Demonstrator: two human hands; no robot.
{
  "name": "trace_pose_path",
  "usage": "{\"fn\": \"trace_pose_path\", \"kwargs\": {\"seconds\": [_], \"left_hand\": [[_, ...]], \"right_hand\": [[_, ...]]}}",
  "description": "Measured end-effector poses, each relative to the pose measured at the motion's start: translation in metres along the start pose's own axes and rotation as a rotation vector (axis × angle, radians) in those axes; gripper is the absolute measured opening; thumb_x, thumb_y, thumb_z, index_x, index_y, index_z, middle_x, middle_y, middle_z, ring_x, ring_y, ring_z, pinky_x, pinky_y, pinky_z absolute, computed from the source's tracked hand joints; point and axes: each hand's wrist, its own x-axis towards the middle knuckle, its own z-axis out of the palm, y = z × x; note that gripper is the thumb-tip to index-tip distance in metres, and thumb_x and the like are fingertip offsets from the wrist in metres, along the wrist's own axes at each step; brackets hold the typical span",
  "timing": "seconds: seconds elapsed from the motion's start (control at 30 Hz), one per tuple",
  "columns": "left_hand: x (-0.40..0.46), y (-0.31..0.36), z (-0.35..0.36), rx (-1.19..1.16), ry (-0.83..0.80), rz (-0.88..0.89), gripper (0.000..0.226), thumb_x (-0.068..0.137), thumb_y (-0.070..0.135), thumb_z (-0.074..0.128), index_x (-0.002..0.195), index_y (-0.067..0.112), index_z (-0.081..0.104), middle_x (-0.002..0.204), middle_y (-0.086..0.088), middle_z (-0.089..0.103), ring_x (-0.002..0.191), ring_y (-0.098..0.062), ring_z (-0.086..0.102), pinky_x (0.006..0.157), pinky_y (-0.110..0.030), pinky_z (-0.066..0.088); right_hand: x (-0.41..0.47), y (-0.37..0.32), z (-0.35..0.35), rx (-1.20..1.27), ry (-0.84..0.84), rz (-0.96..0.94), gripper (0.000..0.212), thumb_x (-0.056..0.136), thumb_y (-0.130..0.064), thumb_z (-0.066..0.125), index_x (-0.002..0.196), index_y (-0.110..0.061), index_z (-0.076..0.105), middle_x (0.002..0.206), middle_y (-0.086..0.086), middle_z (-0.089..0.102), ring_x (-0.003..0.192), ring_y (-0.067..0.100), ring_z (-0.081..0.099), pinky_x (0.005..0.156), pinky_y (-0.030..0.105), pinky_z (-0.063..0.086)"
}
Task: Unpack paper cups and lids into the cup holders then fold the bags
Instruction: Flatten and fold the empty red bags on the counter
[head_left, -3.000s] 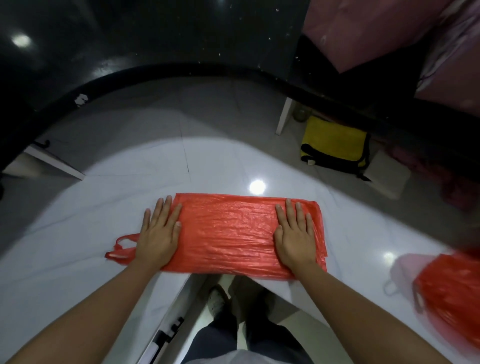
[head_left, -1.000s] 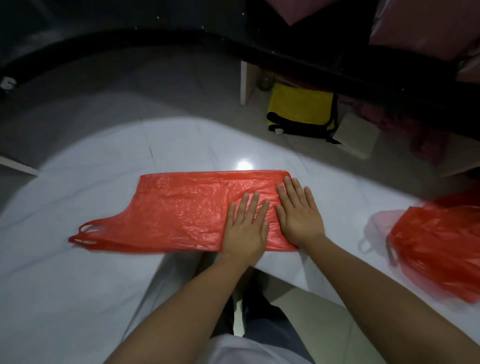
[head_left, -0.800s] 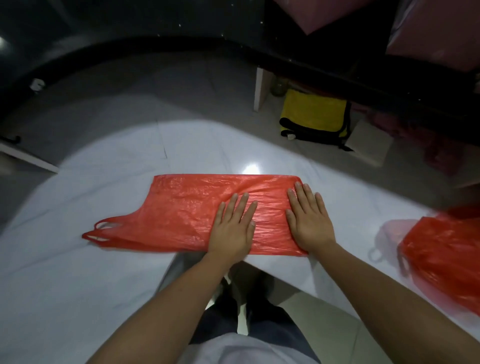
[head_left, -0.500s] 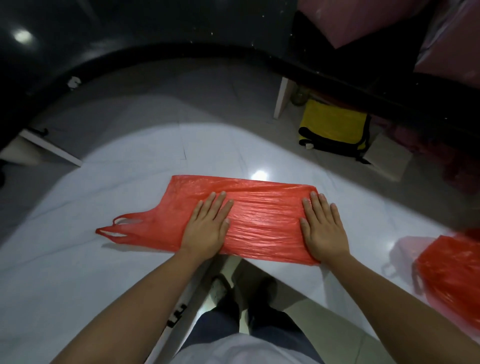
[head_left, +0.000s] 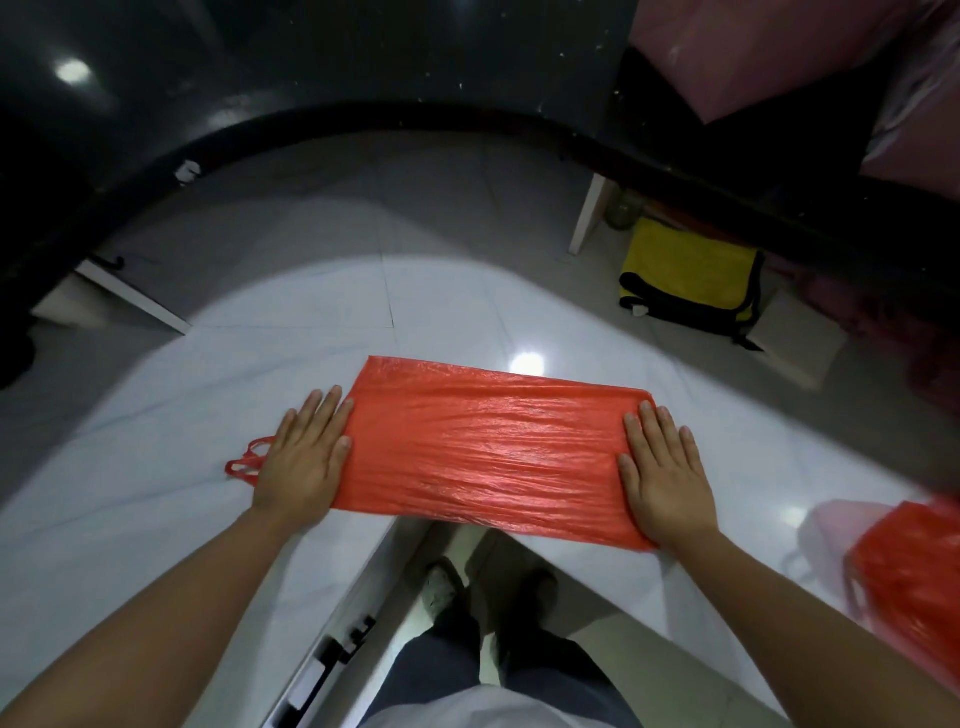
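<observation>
The red bag (head_left: 483, 452) lies flat and wrinkled on the white table (head_left: 130, 493), under two flat open hands. The left hand (head_left: 301, 457) has slid left to the handles; the right hand (head_left: 665, 478) stays pressing the right end.

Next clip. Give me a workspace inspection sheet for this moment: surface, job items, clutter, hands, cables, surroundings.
Surface: white table, glossy, with light glare.
Job's things: red plastic bag lies flat, its handles sticking out at the left end; no cups, lids or cup holders seen.
Clutter: second red bag, crumpled, at the table's right edge beside a pale pink bag.
Hands: left hand flat on the bag's handle end; right hand flat on its right end.
Cables: nothing seen.
Surroundings: yellow and black bag on the tiled floor; pink items at the upper right; the person's feet below the table edge.
</observation>
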Motion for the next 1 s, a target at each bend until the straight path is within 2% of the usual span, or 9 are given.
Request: {"fn": "trace_pose_path", "kwargs": {"seconds": [0.13, 0.27, 0.4, 0.53, 0.63, 0.73, 0.8, 0.9, 1.0], "left_hand": [[0.001, 0.002, -0.005, 0.079, -0.046, -0.039, 0.06, 0.106, 0.05, 0.009, 0.162, 0.029, 0.008, 0.17, 0.005, 0.005, 0.156, -0.016, -0.002, 0.126, -0.047, 0.003], [-0.029, 0.002, -0.022, 0.042, 0.109, -0.353, 0.062, 0.106, 0.051, 0.02, 0.16, 0.021, 0.019, 0.169, -0.009, 0.012, 0.156, -0.026, 0.003, 0.125, -0.046, -0.006], [-0.06, 0.011, -0.033, -0.313, 0.299, -0.683, 0.071, 0.102, 0.039, 0.05, 0.157, 0.003, 0.024, 0.164, -0.023, 0.019, 0.152, -0.037, 0.017, 0.124, -0.051, 0.017], [-0.067, 0.028, -0.04, -0.696, 0.333, -0.823, 0.055, 0.098, 0.032, 0.06, 0.142, 0.004, 0.043, 0.137, -0.024, 0.056, 0.126, -0.04, 0.054, 0.106, -0.051, 0.045], [-0.058, 0.04, -0.051, -0.936, 0.4, -0.838, 0.043, 0.093, 0.018, 0.067, 0.131, 0.006, 0.049, 0.125, -0.016, 0.066, 0.113, -0.034, 0.065, 0.098, -0.045, 0.052], [-0.041, 0.04, -0.062, -1.114, 0.484, -1.02, 0.079, 0.09, 0.018, 0.074, 0.153, 0.002, 0.03, 0.149, -0.017, 0.049, 0.133, -0.031, 0.053, 0.111, -0.038, 0.041], [-0.031, 0.037, -0.064, -1.255, 0.514, -1.106, 0.084, 0.086, 0.021, 0.079, 0.153, 0.003, 0.032, 0.143, -0.014, 0.054, 0.129, -0.031, 0.056, 0.108, -0.036, 0.043], [-0.02, 0.029, -0.059, -1.443, 0.488, -1.119, 0.055, 0.085, 0.022, 0.079, 0.129, -0.001, 0.054, 0.116, -0.015, 0.068, 0.1, -0.031, 0.068, 0.091, -0.043, 0.056], [-0.02, 0.03, -0.052, -1.47, 0.362, -1.049, 0.04, 0.087, 0.031, 0.077, 0.115, 0.006, 0.064, 0.097, -0.008, 0.073, 0.074, -0.019, 0.066, 0.058, -0.027, 0.052]], "right_hand": [[0.0, -0.001, -0.004, -0.01, -0.038, 0.003, 0.062, 0.105, -0.051, 0.005, 0.161, -0.025, -0.004, 0.169, -0.003, -0.011, 0.154, 0.012, -0.018, 0.126, 0.04, -0.008], [0.0, -0.005, -0.013, -0.022, -0.116, 0.017, 0.066, 0.101, -0.055, -0.004, 0.16, -0.025, -0.012, 0.168, -0.002, -0.019, 0.151, 0.013, -0.026, 0.125, 0.043, -0.011], [-0.007, -0.026, -0.029, -0.008, -0.027, 0.059, 0.065, 0.104, -0.055, 0.005, 0.161, -0.026, -0.008, 0.168, 0.0, -0.018, 0.153, 0.017, -0.023, 0.122, 0.044, -0.02], [-0.025, -0.078, -0.03, 0.003, 0.004, -0.148, 0.06, 0.106, -0.047, 0.021, 0.161, -0.025, 0.014, 0.169, 0.006, 0.004, 0.157, 0.024, -0.004, 0.125, 0.049, -0.009], [-0.031, -0.101, -0.016, -0.059, -0.137, -0.213, 0.065, 0.101, -0.057, -0.003, 0.16, -0.029, -0.003, 0.168, 0.002, -0.012, 0.154, 0.023, -0.02, 0.124, 0.05, -0.011], [-0.033, -0.106, -0.004, -0.101, -0.225, -0.214, 0.07, 0.092, -0.061, -0.017, 0.154, -0.031, -0.026, 0.163, -0.001, -0.031, 0.148, 0.021, -0.035, 0.122, 0.047, -0.018], [-0.032, -0.107, -0.002, -0.116, -0.234, -0.207, 0.07, 0.092, -0.061, -0.016, 0.153, -0.029, -0.028, 0.162, -0.001, -0.032, 0.148, 0.022, -0.035, 0.122, 0.047, -0.016], [-0.03, -0.105, -0.003, -0.115, -0.254, -0.21, 0.07, 0.093, -0.062, -0.015, 0.154, -0.03, -0.028, 0.162, -0.002, -0.032, 0.148, 0.02, -0.035, 0.122, 0.046, -0.016], [-0.029, -0.103, -0.005, -0.13, -0.265, -0.224, 0.067, 0.093, -0.063, -0.016, 0.151, -0.034, -0.033, 0.16, -0.004, -0.038, 0.146, 0.018, -0.038, 0.123, 0.046, -0.016]]}}
